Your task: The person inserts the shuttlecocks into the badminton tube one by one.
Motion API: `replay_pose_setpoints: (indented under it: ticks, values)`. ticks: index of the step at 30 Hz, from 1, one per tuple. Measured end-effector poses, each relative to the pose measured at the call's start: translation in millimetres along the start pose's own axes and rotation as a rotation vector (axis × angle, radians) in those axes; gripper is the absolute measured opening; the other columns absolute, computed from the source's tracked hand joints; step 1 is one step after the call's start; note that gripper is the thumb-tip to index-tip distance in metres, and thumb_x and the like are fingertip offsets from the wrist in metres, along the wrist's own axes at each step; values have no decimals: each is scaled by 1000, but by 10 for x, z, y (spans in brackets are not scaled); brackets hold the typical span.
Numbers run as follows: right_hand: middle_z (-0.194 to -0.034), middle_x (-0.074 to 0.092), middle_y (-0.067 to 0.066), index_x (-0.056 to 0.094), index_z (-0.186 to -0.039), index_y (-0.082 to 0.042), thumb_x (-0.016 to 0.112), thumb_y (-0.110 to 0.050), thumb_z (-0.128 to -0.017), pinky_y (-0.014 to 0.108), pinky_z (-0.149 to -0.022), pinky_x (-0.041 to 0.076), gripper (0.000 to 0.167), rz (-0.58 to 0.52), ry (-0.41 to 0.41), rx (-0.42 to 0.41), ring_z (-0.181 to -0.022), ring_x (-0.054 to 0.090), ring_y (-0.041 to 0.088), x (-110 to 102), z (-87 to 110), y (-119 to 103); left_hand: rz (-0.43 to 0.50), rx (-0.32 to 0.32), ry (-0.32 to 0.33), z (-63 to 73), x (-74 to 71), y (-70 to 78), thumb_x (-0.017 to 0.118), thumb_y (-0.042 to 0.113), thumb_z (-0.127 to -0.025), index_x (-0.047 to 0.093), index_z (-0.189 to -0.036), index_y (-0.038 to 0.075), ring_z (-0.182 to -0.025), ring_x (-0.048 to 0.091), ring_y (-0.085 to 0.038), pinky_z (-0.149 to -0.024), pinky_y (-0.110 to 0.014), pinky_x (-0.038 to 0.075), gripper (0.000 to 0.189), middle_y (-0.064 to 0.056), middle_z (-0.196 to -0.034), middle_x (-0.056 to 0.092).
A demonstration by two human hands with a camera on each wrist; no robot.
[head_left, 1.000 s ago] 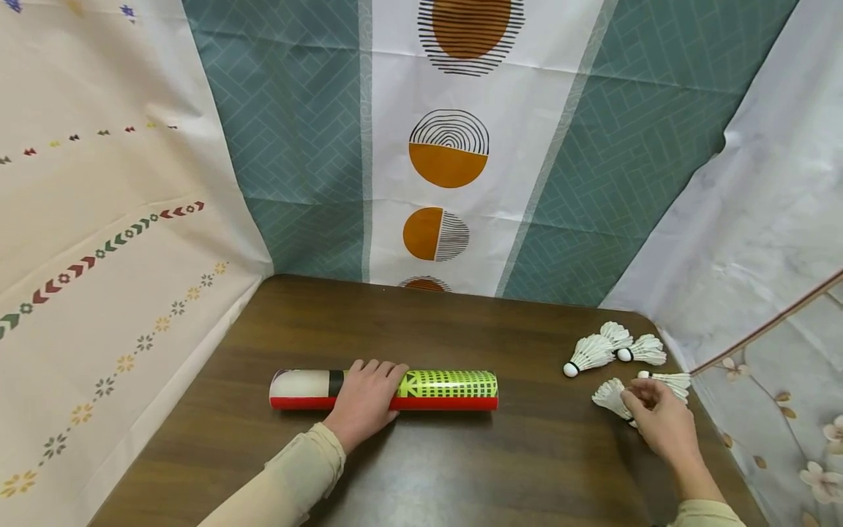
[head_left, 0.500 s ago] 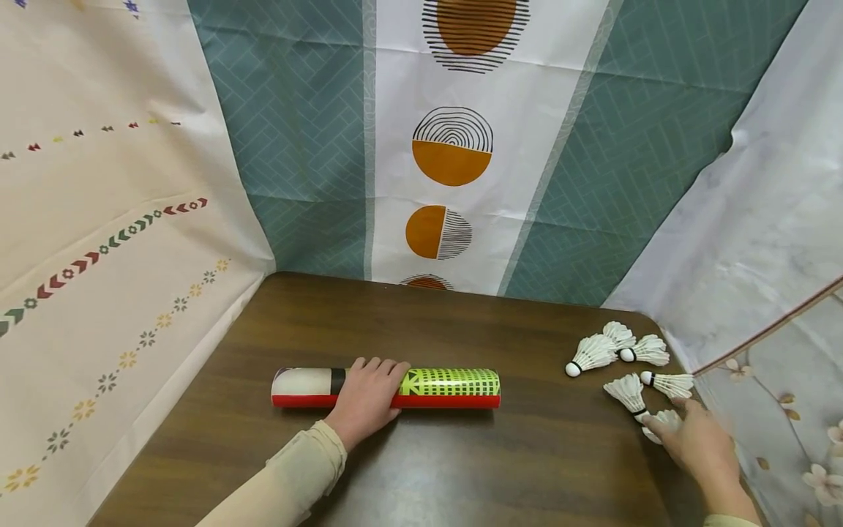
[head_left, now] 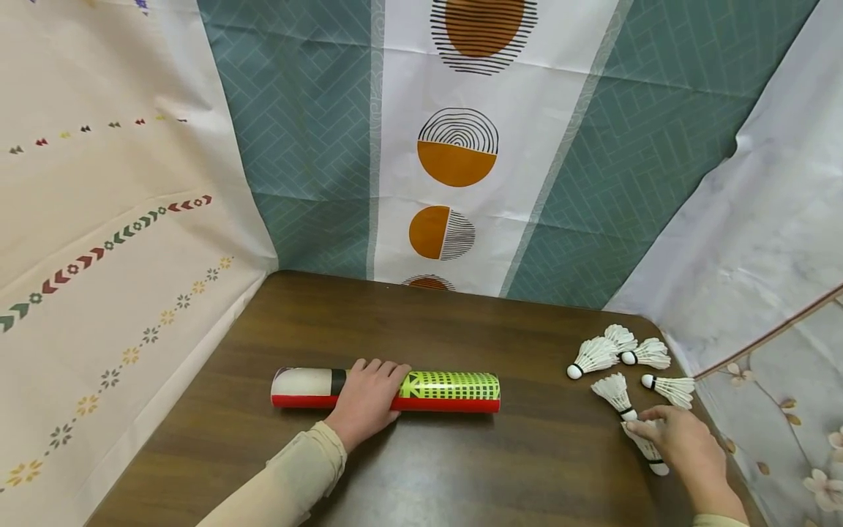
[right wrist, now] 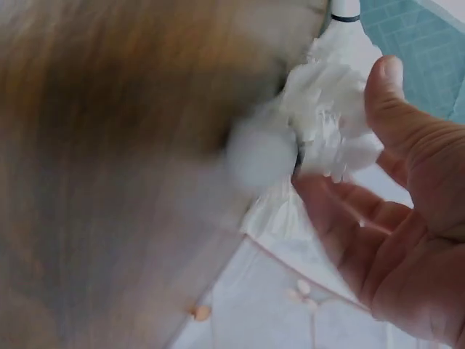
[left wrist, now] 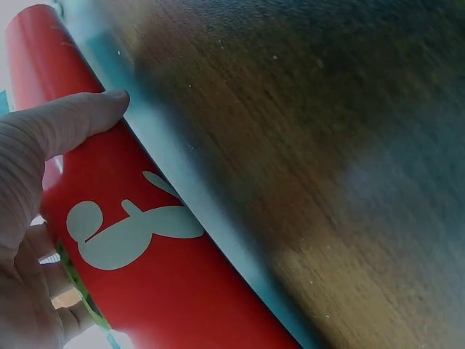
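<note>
On the brown table lies a shuttlecock tube [head_left: 454, 386], red along its near side and lime-green with a dark grid at its right part. My left hand [head_left: 366, 402] grips its middle from above; the left wrist view shows the thumb across the red side, which bears a pale printed figure. At the right, my right hand [head_left: 688, 446] holds a white feather shuttlecock [head_left: 642, 441] between thumb and fingers, its cork pointing toward me. The right wrist view shows the fingertips by the dark band behind its cork [right wrist: 261, 156]. Another shuttlecock [head_left: 614, 393] lies just beyond, its cork at the held one's feathers.
Further back on the right lie several shuttlecocks [head_left: 596, 354], and one [head_left: 672, 390] is near the table's right edge. Patterned cloths hang behind the table [head_left: 395, 315] and along both sides.
My right hand has moved toward me and then slightly left. The shuttlecock at it now lies with its cork toward me, and the neighbouring one has shifted left. The left hand stays on the tube.
</note>
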State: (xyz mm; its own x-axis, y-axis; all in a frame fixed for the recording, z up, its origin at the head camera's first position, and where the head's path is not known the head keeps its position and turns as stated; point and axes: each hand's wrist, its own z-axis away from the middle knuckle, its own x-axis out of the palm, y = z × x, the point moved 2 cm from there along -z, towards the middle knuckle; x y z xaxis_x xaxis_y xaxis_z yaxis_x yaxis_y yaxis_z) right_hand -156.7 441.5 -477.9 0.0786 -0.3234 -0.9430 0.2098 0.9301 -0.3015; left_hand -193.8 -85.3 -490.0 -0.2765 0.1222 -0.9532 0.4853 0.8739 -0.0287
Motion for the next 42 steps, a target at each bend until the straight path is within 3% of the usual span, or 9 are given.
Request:
replay_pose_setpoints:
  ticks: [6,13,18,21,24,28,32,37,42]
  values:
    - [-106,73,21,75,-91,-12,84,-48,-90,45,-65,53,37,0,78,-147,-85,70,31,-31,19,-152,-2,-3,-18,-3,7,3,100,41,-71,65,-134,18,-108,70,-25,-96,-47,53,75,-3,-122,77]
    - [-118,71,28,78,-79,-11,87,-33,-87,62,-84,52,26,-3,377,-201,-110,65,47,-89,10,-274,-19,3,-5,15,22,-4,100,42,-71,66,-133,18,-107,71,-25,-96,-47,53,75,-3,-121,77]
    - [-82,76,10,79,-77,-12,91,-26,-83,41,-64,49,20,-112,529,-189,-71,65,22,-67,21,-374,-18,6,-16,21,31,1,99,42,-71,66,-132,18,-108,70,-25,-95,-47,52,73,-3,-121,77]
    - [-60,66,-4,80,-86,-10,89,-28,-88,28,-52,41,20,-232,498,-128,-51,52,5,-54,19,-464,-22,4,-12,15,25,3,99,42,-71,66,-132,18,-108,71,-25,-95,-46,52,74,-3,-121,77]
    - [-60,65,-13,79,-95,-4,83,-30,-95,23,-51,47,26,-434,406,-46,-49,57,2,-15,7,-556,-22,1,-15,13,20,3,99,42,-71,66,-132,18,-108,71,-25,-96,-47,53,74,-3,-122,77]
    - [-72,69,-21,79,-99,-8,77,-28,-100,24,-58,59,20,-766,275,49,-61,69,4,96,-37,-666,-2,-2,-23,16,17,0,99,41,-72,66,-133,17,-109,71,-26,-97,-49,53,74,-4,-122,77]
    - [-80,75,-20,76,-101,-16,76,-21,-101,26,-63,62,5,-1025,145,57,-77,76,2,243,-80,-827,1,-3,-20,15,21,-5,99,41,-72,66,-133,17,-109,70,-26,-98,-49,52,74,-4,-122,77]
    - [-88,79,-14,68,-116,-7,77,-13,-99,29,-64,64,20,-1147,15,-1,-84,80,9,385,-51,-1117,4,-5,-16,-2,25,0,99,41,-72,66,-134,17,-109,70,-26,-97,-49,53,74,-3,-123,77]
    - [-91,80,-14,60,-126,-2,76,-11,-100,28,-63,62,32,-1107,-37,-48,-81,79,8,456,24,-1364,32,-30,-30,-26,6,4,98,41,-73,65,-136,16,-112,71,-27,-99,-50,53,76,-5,-126,76]
